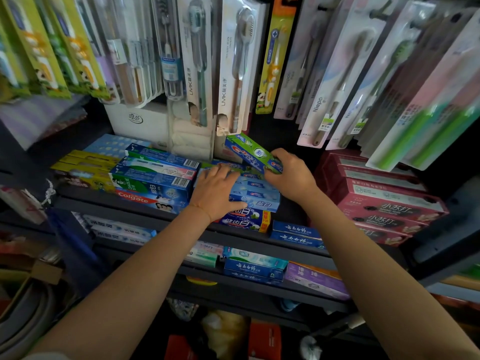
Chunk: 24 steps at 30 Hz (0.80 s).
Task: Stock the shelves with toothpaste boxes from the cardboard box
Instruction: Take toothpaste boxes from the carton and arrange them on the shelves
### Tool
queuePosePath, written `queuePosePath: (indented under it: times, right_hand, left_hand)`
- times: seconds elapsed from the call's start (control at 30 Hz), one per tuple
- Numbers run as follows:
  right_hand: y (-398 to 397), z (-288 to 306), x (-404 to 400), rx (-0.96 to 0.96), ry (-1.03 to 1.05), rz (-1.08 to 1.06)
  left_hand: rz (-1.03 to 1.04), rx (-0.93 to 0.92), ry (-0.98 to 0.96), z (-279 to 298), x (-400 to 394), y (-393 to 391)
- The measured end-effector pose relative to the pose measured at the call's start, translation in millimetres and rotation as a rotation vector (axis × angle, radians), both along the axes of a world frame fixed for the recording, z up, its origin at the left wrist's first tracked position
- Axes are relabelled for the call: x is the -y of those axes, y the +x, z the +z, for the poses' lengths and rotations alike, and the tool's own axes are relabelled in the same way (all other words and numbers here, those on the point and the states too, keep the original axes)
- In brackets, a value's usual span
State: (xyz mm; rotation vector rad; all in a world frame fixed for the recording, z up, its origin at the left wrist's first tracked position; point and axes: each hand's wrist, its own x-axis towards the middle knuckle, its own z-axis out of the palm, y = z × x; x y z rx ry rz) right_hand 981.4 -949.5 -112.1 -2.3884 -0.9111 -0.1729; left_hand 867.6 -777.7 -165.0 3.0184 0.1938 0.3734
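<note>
— We start with the shelf (109,201), the dark one at hand height. What fills it?

— Stacks of toothpaste boxes side by side along its front edge: yellow ones toward the left end, a blue and white stack (153,178) next to them, a light blue stack (255,194) in the middle, and red boxes (384,201) toward the right end. Lower shelves hold more boxes, and packs of toothbrushes (233,68) hang above.

— Where is the cardboard box we are stocking from?

— We cannot see it here, so we cannot say how many boxes are left.

— What is our left hand (215,193) doing?

— It lies flat, fingers spread, on top of the light blue stack. We judge it is steadying that stack, so nothing slides while the next box goes on.

— And our right hand (291,175)?

— Its fingers are curled round the near end of a green and blue toothpaste box (250,153). The box is tilted, far end raised toward the back of the shelf, just above the back of the middle stack.

— Why hold it by the end?

— Probably so the far end can go in first, under the hanging packs, and the box can then be lowered flat onto the stack.

— What could go wrong?

— The raised end is close to the hanging packs and might catch them.
</note>
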Motion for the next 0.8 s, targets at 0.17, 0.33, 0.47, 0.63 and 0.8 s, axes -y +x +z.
queuePosePath:
  times: [0.17, 0.33, 0.47, 0.63, 0.8]
  right_hand:
    - [6.9, 3.0, -4.0, -0.001, -0.026, 0.011]
    - [5.2, 4.9, -12.8, -0.014, -0.032, 0.014]
    - [1.6, 6.1, -15.7, -0.027, -0.023, 0.027]
    - [-9.1, 14.2, -11.0, -0.093, 0.022, 0.003]
    - [-30.1, 11.5, 0.5, -0.260, 0.055, 0.054]
  left_hand:
    - [-0.096, 0.128, -0.038, -6.8, -8.8, -10.1]
    - [-0.129, -0.006, -0.052, -1.3, -9.7, -5.2]
    - [-0.160, -0.065, -0.048, 2.2, -10.8, 0.6]
    - [-0.146, -0.076, -0.071, 5.4, -11.8, 6.7]
    - [-0.136, -0.094, -0.022, 11.1, -10.3, 11.4]
